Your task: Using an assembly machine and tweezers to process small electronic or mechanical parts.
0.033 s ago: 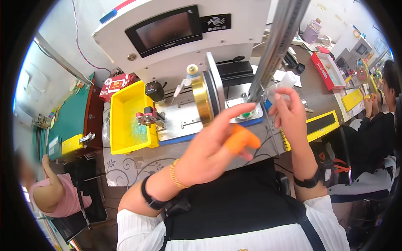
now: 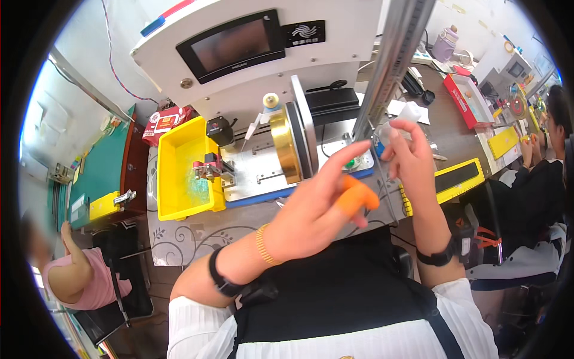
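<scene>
My left hand (image 2: 311,212) hovers over the front edge of the table, before a winding machine. Its index finger stretches up and right, apart from another finger that wears an orange finger cot (image 2: 357,197). Farther right, my right hand (image 2: 414,152) is raised beside the upright metal post, its fingers loosely bent with gaps between them. Nothing shows in either hand; a very fine wire would be too thin to see. Behind my left hand is the machine's gold drum (image 2: 284,146) against a black disc. A white-tipped nozzle (image 2: 252,130) stands left of the drum.
A yellow bin (image 2: 170,200) holding greenish strands stands left of the machine's metal base (image 2: 242,191). The metal post (image 2: 388,66) rises between machine and right hand. A yellow-framed tray (image 2: 457,182) lies at right. Co-workers sit at both sides.
My left hand has moved slightly right, closer to my right hand. My right hand has barely moved. The view of the machine has shifted a little left.
</scene>
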{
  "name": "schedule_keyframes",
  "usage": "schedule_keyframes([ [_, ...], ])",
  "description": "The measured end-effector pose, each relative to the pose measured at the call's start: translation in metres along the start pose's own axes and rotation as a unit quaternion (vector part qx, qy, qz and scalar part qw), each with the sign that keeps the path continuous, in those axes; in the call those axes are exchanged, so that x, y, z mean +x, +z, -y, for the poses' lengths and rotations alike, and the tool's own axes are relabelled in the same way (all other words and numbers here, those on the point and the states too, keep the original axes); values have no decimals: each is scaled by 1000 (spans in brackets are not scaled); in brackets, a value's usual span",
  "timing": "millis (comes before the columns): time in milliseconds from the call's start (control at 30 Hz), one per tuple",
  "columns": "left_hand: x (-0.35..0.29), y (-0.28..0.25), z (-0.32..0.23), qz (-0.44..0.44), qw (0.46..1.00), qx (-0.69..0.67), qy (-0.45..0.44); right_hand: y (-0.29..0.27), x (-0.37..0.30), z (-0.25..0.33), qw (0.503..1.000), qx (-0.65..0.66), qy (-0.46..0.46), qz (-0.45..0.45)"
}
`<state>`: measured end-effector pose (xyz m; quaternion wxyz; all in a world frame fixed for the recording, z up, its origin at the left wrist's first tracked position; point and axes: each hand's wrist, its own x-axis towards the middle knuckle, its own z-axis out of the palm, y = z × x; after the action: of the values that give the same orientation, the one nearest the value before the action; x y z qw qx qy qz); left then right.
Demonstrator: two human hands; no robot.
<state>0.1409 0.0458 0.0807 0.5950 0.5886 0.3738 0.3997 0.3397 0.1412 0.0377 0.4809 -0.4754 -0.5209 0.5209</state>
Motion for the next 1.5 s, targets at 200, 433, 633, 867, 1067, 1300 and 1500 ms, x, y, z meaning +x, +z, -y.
schedule_keyframes([
  [200,76,22,47,-161,973,157,-56,3,26,-23,994,107,1,33],
  [433,87,19,68,-206,950,204,-118,-1,28,-26,993,111,-23,34],
  [633,78,19,72,-173,968,127,-127,-10,35,14,990,59,-130,-3],
  [867,72,11,93,-101,975,18,-198,-19,49,26,972,-106,-203,53],
  [1067,69,6,94,-69,968,-11,-239,-11,44,14,984,101,-107,98],
  [1300,59,4,96,-31,968,-6,-249,-5,49,3,974,188,-85,98],
  [1500,38,15,54,35,979,74,-188,-10,43,18,963,210,-166,15],
])
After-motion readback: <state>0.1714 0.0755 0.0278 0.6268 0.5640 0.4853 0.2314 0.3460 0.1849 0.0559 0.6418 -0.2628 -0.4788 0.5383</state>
